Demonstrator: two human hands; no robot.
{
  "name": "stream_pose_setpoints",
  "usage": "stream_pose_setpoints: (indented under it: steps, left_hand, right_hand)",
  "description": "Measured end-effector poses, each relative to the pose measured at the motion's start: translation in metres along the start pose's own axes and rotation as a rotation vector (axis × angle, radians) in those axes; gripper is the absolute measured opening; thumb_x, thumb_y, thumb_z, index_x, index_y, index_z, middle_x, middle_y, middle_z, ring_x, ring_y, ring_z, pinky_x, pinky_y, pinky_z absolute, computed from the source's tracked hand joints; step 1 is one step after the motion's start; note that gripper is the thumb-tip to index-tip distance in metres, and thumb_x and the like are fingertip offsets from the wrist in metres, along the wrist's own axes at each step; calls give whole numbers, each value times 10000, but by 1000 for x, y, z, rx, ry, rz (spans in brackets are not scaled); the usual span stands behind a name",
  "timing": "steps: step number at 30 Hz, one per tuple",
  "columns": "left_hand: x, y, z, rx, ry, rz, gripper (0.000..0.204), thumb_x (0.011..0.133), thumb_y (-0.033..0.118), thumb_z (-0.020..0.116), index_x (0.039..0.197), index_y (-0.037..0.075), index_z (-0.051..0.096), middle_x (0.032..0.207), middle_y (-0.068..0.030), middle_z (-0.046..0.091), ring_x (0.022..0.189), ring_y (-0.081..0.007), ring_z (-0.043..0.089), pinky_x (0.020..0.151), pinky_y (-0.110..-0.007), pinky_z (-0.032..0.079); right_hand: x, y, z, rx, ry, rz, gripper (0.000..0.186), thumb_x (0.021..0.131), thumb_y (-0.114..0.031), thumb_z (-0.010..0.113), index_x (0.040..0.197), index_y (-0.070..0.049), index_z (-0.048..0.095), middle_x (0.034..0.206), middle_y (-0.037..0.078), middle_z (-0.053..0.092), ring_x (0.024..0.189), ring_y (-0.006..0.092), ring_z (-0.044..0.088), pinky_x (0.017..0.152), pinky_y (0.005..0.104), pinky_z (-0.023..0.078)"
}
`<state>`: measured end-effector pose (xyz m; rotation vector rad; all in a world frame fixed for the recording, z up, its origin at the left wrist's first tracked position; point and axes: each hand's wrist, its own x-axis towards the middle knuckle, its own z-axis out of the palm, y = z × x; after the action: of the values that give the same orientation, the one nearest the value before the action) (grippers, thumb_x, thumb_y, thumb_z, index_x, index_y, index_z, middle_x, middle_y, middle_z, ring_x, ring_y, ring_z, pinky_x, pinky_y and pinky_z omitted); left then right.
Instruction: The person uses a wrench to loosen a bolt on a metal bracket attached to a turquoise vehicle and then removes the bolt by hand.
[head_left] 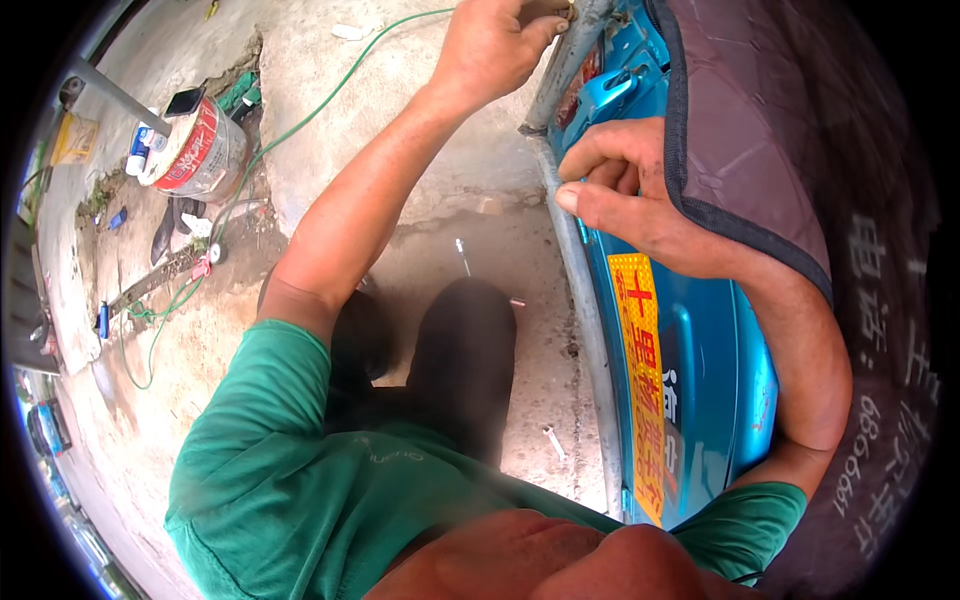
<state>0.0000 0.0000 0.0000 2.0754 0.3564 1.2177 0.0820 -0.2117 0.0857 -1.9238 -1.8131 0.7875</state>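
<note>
My left hand [490,50] is raised at the top, its fingertips pinched beside the upper end of a grey metal pipe [583,280]. A small brassy bit shows at those fingertips, too little of it to name. My right hand [640,205] reaches round from the right, beneath the dark edging of a quilted brown cover [740,120]. Its fingers are curled, with thumb and forefinger tips close together near the pipe. Whatever they may hold is hidden. Behind the pipe stands a blue metal vehicle body [715,350] bearing a yellow sticker with red characters [635,370].
A small wrench [555,442] and a thin metal tool [463,257] lie on the concrete by my knees. At the left a bucket [215,160] carries a phone [185,101] and a white-and-blue container [150,138]. A green hose [325,95] trails across the ground.
</note>
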Motion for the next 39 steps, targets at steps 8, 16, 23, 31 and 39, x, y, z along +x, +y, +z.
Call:
stream_pose_setpoints:
  steps: [8, 16, 23, 31, 39]
  left_hand:
    - [0, 3, 3, -212, 42, -166, 126, 875, 22, 724, 992, 9, 679, 917, -104, 750, 833, -163, 711, 764, -307, 574]
    - [2, 4, -5, -305, -55, -244, 137, 891, 27, 709, 1022, -8, 691, 886, -89, 747, 786, -133, 701, 726, -289, 572]
    - [2, 1, -3, -347, -27, -210, 89, 909, 28, 692, 991, -8, 697, 888, -86, 736, 810, -154, 702, 755, -300, 572]
    - [-1, 7, 2, -58, 112, 21, 97, 894, 38, 697, 984, 3, 694, 894, -118, 743, 814, -183, 715, 753, -318, 570]
    - [0, 19, -6, -132, -31, -309, 152, 921, 116, 704, 1025, 6, 718, 822, -94, 747, 724, -138, 701, 677, -297, 564]
  right_hand:
    - [-2, -1, -2, -28, -9, 18, 376, 933, -386, 722, 1026, -22, 735, 807, 110, 743, 695, 175, 704, 639, 314, 558]
    - [-1, -2, -3, -36, -10, -16, 386, 938, -400, 715, 1029, -26, 735, 807, 107, 742, 692, 171, 697, 632, 317, 550]
    - [-1, -4, -2, -52, -1, 17, 379, 932, -404, 716, 1016, -35, 743, 786, 106, 737, 677, 172, 692, 632, 316, 549]
    - [-2, -4, -1, -63, 19, 6, 368, 916, -378, 732, 1011, -23, 741, 781, 98, 739, 667, 169, 690, 629, 326, 545]
    - [-1, -3, -1, -49, 16, 6, 377, 919, -386, 730, 1024, -24, 739, 803, 100, 744, 690, 173, 698, 645, 323, 551]
